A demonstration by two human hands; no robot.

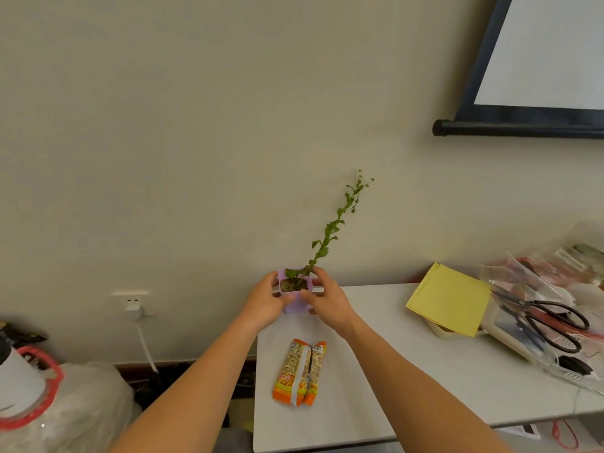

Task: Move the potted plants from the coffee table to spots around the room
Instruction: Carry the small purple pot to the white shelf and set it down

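Note:
A small lilac square pot [295, 305] holds dark soil and one tall thin green stem [330, 233] that leans up and to the right against the wall. Both hands grip the pot at the far left corner of a white table [376, 371]. My left hand [266, 300] wraps the pot's left side. My right hand [327, 300] holds its right side, thumb across the front rim. I cannot tell whether the pot's base touches the table, because my fingers hide it.
An orange snack packet [302, 372] lies on the table just in front of the pot. Yellow paper sheets [449, 299], black scissors [552, 322] and clear plastic bags fill the right side. A wall socket with plug [135, 305] and bagged clutter lie left. A projector screen [536, 60] hangs upper right.

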